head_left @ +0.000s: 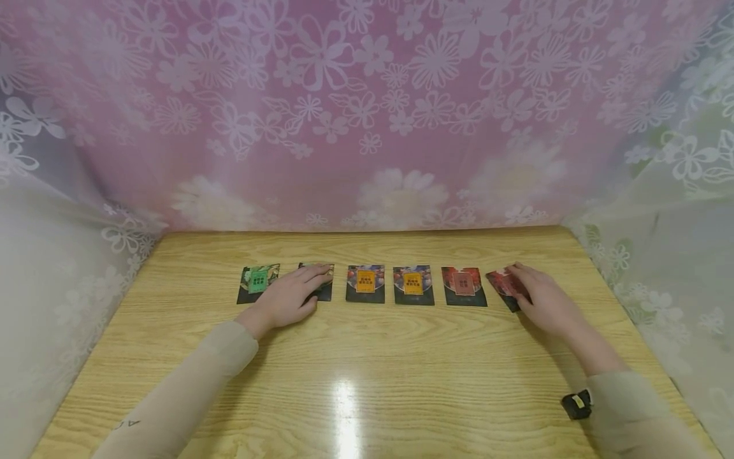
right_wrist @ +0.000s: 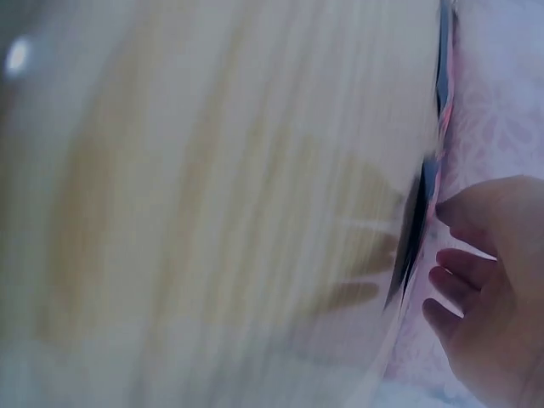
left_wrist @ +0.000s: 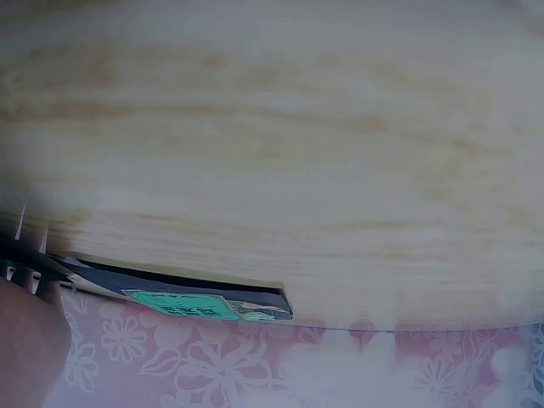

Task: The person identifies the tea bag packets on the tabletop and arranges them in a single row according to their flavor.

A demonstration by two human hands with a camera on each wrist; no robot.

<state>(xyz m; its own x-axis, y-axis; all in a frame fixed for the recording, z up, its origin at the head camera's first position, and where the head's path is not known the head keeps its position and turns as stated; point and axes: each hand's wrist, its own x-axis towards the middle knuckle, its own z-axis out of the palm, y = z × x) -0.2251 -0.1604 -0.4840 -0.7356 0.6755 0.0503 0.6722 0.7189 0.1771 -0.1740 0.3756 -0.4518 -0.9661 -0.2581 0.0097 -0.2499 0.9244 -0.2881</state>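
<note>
A row of small flat printed packets lies on the wooden table in the head view. My left hand (head_left: 292,296) rests over a dark packet (head_left: 325,293), its fingers extended and hiding most of it. Left of that hand is a green-labelled packet (head_left: 258,279). Two orange-labelled packets (head_left: 366,284) (head_left: 413,285) occupy the middle. On the right lies a red packet (head_left: 464,287), and beyond it my right hand (head_left: 545,299) holds another red packet (head_left: 504,287) at its upper and right edges. That packet sits skewed to the row. In the right wrist view its dark side (right_wrist: 414,225) shows beside the curved fingers.
A small black object (head_left: 576,405) with a yellow label is by the right sleeve. Flowered pink cloth (head_left: 367,127) hangs behind the table (head_left: 367,357), and pale flowered sheets flank both sides. Light glares off the table's front middle.
</note>
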